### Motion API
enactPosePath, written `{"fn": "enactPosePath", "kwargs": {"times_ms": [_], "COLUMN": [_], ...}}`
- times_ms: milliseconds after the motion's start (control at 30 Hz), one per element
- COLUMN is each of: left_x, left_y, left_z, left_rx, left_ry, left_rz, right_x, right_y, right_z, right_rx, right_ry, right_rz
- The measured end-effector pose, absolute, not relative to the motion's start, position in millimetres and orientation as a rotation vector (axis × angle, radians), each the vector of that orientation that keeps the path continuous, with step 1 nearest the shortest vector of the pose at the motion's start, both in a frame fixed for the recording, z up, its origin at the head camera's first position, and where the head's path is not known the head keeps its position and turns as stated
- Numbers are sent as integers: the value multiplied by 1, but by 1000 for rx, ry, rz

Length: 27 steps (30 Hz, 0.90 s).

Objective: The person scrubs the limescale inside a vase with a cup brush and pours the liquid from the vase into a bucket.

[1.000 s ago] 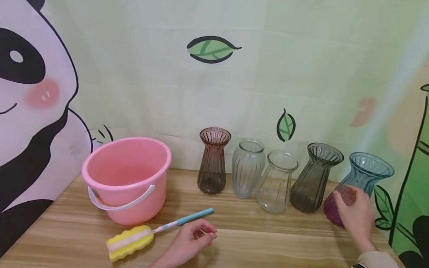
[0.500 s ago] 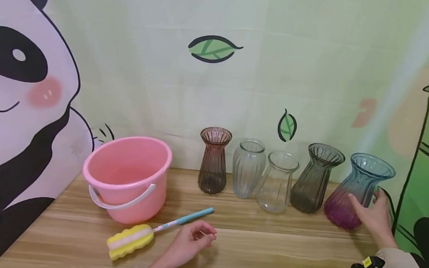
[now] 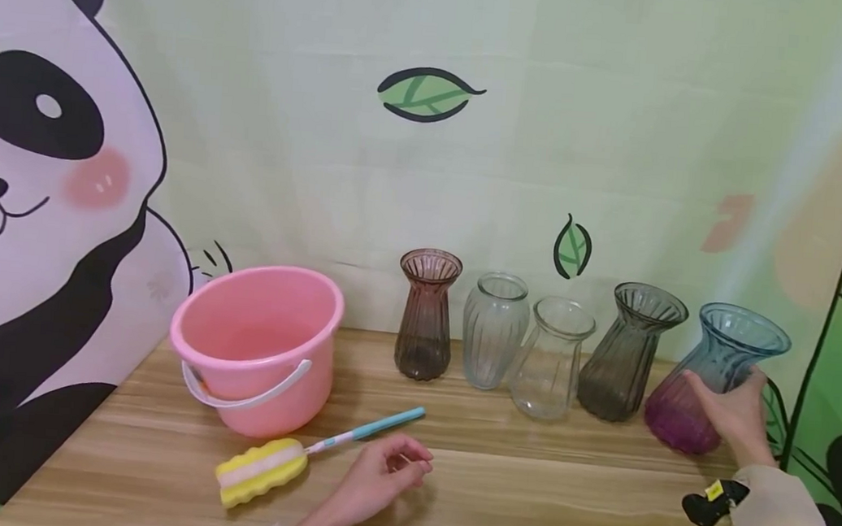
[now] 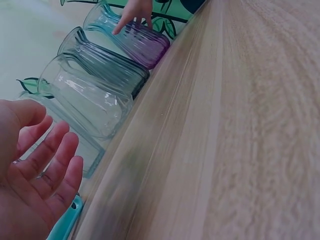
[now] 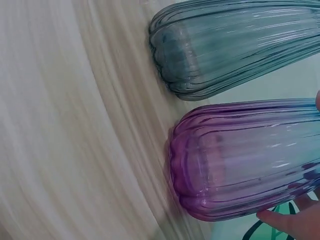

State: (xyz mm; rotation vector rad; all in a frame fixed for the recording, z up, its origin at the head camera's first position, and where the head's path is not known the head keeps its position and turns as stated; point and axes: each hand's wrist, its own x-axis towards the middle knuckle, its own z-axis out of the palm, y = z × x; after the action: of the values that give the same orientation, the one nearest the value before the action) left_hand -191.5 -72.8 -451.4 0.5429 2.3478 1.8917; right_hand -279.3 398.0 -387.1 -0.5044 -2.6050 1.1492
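Blue-and-purple vase [image 3: 713, 381] at the far right end of the row, standing on the desk [image 3: 522, 498], purple belly low, blue flared mouth up top and leaning a touch toward one o'clock. The right hand [image 3: 736, 411] is on it: the grip wraps the narrow waist from the four o'clock side, fingers curled round the front of the glass, thumb round the back. The left wrist view shows those fingers [image 4: 131, 14] laid across the ribbed blue neck. In the right wrist view the purple base [image 5: 240, 160] fills the picture, a fingertip [image 5: 292, 222] at its lower edge.

At nine o'clock from that vase, just beside it, stands the smoky grey vase [image 3: 627, 351], then a clear vase [image 3: 550, 358] that tilts, another clear vase [image 3: 493, 329], and a brown vase [image 3: 426, 312] at the left end of the row. All five line up along the back edge of the desk, against the leaf-printed backdrop [image 3: 433, 93].

Down at the near edge, the left hand [image 3: 380, 480] rests on the desk, grip loose, fingers lightly curled and holding nothing. Just beside it at ten o'clock lies a sponge brush [image 3: 263, 472], yellow head, blue handle [image 3: 373, 428]. Behind the brush sits a pink bucket [image 3: 257, 345].
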Motion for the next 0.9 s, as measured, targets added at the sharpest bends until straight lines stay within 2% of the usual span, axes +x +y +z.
{"fn": "enactPosePath", "kwargs": {"times_ms": [167,333,567,900], "left_x": [-196,-187,-201,-202], "left_y": [-68,-62,-53,-26], "left_z": [-456,-436,-459,-451], "left_rx": [585,641,715,737], "left_ry": [2326,2356,2380,2336], "left_rz": [1909,1863,1798,1762], "right_x": [-276,-268,-249,-217], "right_y": [399,399,390,362], "right_z": [-386,-388,-388,-382], "right_rx": [-533,-536,-464,-444], "right_ry": [-2601,-2613,-2657,-2723], "right_rz": [1094,1055,975,883]}}
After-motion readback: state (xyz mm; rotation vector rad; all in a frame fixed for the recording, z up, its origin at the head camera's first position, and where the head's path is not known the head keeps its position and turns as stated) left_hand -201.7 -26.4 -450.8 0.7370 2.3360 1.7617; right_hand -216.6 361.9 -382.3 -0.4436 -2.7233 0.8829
